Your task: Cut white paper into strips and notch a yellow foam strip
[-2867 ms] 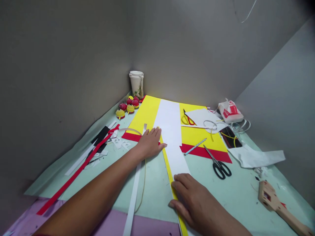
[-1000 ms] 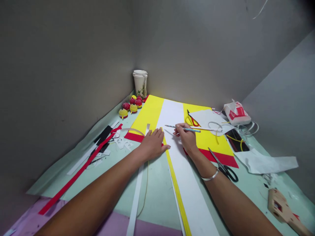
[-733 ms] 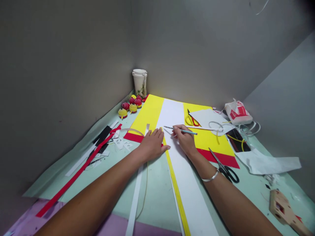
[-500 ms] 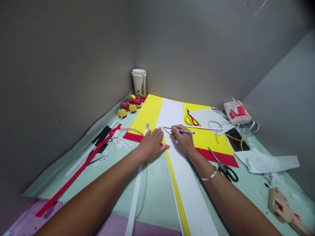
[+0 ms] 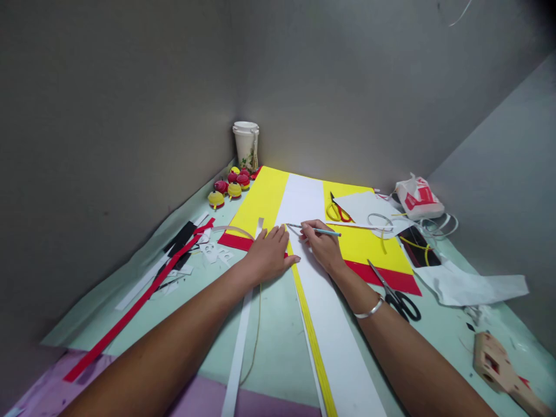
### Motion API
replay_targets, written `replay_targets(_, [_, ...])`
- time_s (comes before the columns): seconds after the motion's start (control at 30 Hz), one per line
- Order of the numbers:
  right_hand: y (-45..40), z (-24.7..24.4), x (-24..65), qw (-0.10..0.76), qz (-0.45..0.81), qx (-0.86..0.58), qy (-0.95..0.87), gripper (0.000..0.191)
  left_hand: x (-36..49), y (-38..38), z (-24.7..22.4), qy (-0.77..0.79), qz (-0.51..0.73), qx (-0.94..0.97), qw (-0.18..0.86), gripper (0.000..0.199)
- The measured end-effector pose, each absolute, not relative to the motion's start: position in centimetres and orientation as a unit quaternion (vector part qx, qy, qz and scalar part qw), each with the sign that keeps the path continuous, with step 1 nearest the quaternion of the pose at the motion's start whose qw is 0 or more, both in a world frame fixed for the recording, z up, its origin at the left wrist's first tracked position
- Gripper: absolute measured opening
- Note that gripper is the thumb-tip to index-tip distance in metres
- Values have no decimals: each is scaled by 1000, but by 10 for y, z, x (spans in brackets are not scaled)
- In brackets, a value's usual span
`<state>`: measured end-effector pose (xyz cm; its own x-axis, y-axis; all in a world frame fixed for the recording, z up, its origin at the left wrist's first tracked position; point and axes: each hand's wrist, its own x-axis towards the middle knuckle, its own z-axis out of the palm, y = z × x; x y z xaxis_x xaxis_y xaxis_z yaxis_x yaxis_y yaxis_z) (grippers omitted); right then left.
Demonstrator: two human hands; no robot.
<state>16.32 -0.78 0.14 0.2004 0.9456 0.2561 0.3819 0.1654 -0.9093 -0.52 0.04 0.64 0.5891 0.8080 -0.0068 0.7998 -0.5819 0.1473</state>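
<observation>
My left hand (image 5: 270, 255) lies flat with its fingers stretched out, pressing on a yellow strip (image 5: 310, 324) that runs along the left edge of a long white sheet (image 5: 343, 353). Pinched in my right hand (image 5: 322, 246) is a slim light-blue pen-like tool (image 5: 328, 232), whose thin dark tip points left toward my left fingertips. The tip rests at or just over the white surface; contact is too small to tell. Beneath both hands spreads a large yellow, white and red sheet (image 5: 263, 194). A narrow white strip (image 5: 238, 359) passes under my left wrist.
Black-handled scissors (image 5: 402, 302) lie right of my right forearm, with red-and-yellow-handled scissors (image 5: 339, 212) farther back. A glue gun (image 5: 499, 368) lies front right. At left are a red strip (image 5: 143, 301) and paper scraps. Several small red-and-yellow round objects (image 5: 233, 190) stand before a white cup (image 5: 246, 145).
The pen-like tool and my right hand have shifted very slightly left. My left hand stays in place on the strip.
</observation>
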Motion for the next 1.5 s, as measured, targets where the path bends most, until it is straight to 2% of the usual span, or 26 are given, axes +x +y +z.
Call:
replay_targets(0.83, [-16,6,162,493,243,-595,-586,22,-5,2,3,448,47,890,63,73])
replay_targets(1.3, [-25,7,162,480,218,-583,-618,21,-5,-1,11,456,46,885,83,80])
replay_targets(1.5, [-26,6,163,470,195,-577,-638,19,-6,-1,10,446,43,891,73,76])
